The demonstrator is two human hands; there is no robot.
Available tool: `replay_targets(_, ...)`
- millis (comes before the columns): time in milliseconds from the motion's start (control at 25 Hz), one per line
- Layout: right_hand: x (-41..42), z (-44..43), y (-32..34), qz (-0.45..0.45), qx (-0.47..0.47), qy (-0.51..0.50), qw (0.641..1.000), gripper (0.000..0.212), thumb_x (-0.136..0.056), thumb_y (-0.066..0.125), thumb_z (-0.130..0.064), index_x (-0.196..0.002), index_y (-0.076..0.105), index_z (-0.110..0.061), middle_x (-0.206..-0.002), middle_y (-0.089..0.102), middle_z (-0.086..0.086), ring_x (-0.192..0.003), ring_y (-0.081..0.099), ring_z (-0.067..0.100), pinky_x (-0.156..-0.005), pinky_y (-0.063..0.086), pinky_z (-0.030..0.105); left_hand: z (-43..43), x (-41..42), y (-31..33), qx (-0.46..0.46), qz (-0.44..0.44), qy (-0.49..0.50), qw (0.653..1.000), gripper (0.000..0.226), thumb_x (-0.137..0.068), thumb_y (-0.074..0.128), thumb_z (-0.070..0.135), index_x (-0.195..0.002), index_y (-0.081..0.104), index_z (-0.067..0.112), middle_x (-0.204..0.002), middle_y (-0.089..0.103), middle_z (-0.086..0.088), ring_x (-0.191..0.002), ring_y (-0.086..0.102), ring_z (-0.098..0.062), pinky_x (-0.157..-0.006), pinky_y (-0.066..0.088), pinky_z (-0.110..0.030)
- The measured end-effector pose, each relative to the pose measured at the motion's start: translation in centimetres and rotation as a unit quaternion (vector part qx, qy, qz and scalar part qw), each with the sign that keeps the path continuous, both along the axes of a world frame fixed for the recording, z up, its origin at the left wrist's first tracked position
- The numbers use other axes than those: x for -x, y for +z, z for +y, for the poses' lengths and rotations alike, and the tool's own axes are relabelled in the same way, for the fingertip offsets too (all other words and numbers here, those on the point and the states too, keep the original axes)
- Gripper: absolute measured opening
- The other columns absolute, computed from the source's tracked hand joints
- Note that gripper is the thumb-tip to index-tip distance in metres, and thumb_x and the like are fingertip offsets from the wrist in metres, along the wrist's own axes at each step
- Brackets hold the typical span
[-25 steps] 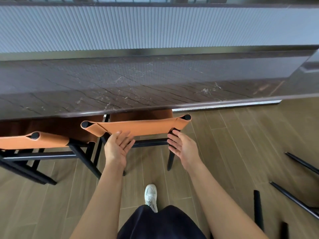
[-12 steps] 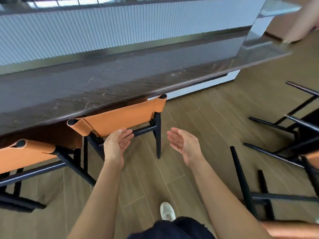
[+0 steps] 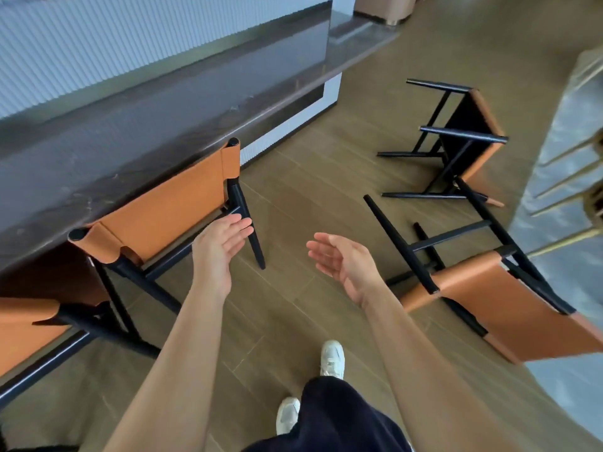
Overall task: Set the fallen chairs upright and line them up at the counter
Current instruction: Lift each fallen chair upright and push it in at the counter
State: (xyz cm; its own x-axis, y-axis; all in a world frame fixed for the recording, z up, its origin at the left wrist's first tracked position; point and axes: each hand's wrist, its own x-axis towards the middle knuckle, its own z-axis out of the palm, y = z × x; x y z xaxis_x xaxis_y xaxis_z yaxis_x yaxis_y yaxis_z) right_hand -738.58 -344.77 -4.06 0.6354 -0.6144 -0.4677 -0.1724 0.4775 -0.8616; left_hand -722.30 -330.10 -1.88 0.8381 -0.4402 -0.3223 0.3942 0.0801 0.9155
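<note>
An orange-backed chair with black legs (image 3: 169, 203) stands upright, tucked under the dark stone counter (image 3: 137, 125). A second upright chair (image 3: 23, 327) sits at the far left. Two more chairs lie fallen on the floor: the near one (image 3: 489, 288) on my right with legs pointing up and left, the far one (image 3: 470, 141) beyond it on its side. My left hand (image 3: 218, 246) hovers open just in front of the upright chair's back, touching nothing. My right hand (image 3: 342, 259) is open in mid-air, palm inward, left of the near fallen chair.
Wood-plank floor (image 3: 310, 177) stretches between the counter and the fallen chairs. A pale marbled surface with gold legs (image 3: 567, 164) borders the right edge. My feet in white shoes (image 3: 331, 358) stand below my hands. The counter's end panel (image 3: 293, 125) is at the centre back.
Both hands have come off the upright chair's back and now hang open. My view has swung right, bringing the two fallen chairs into sight.
</note>
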Motion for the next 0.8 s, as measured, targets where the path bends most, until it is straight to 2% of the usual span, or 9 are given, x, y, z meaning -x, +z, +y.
replay_targets(160, 5.3, 0.4, 0.7, -0.01, -0.006, -0.073, 0.997, 0.028, -0.1, 0.046, -0.023, -0.111, 0.069, -0.014, -0.106, 0.075, 0.006, -0.098, 0.072, 0.018, -0.083, 0.053, 0.032, -1.3, 3.5, 0.1, -0.001, -0.007, -0.064, 0.998, 0.025, -0.092, 0.051, 0.024, -0.106, 0.07, 0.015, -0.102, 0.075, 0.0, -0.099, 0.07, -0.012, -0.095, 0.049, -0.034)
replay_targets(520, 19.4, 0.4, 1.5, -0.02, -0.001, -0.184, 0.983, 0.026, -0.101, 0.048, -0.022, -0.112, 0.069, -0.013, -0.105, 0.075, 0.006, -0.099, 0.071, 0.018, -0.083, 0.054, 0.033, -4.1, 13.5, 1.0, 0.009, -0.023, -0.158, 0.987, 0.023, -0.091, 0.054, 0.021, -0.103, 0.072, 0.014, -0.101, 0.075, 0.0, -0.099, 0.07, -0.012, -0.091, 0.05, -0.033)
replay_targets(680, 29.2, 0.3, 1.3, -0.016, -0.007, -0.23, 0.973, 0.027, -0.1, 0.047, -0.022, -0.114, 0.068, -0.012, -0.108, 0.074, 0.007, -0.103, 0.07, 0.021, -0.083, 0.051, 0.034, -6.3, 22.1, 1.0, 0.012, -0.013, -0.201, 0.979, 0.023, -0.093, 0.052, 0.02, -0.102, 0.071, 0.013, -0.1, 0.076, -0.001, -0.098, 0.07, -0.013, -0.09, 0.051, -0.033)
replay_targets(800, 36.9, 0.5, 1.0, -0.01, 0.0, -0.268, 0.963, 0.028, -0.101, 0.045, -0.021, -0.114, 0.068, -0.012, -0.107, 0.075, 0.006, -0.098, 0.071, 0.018, -0.078, 0.05, 0.032, -8.0, 29.6, 0.7, 0.017, -0.006, -0.244, 0.97, 0.027, -0.095, 0.048, 0.026, -0.104, 0.071, 0.013, -0.099, 0.076, 0.0, -0.097, 0.07, -0.013, -0.088, 0.05, -0.032)
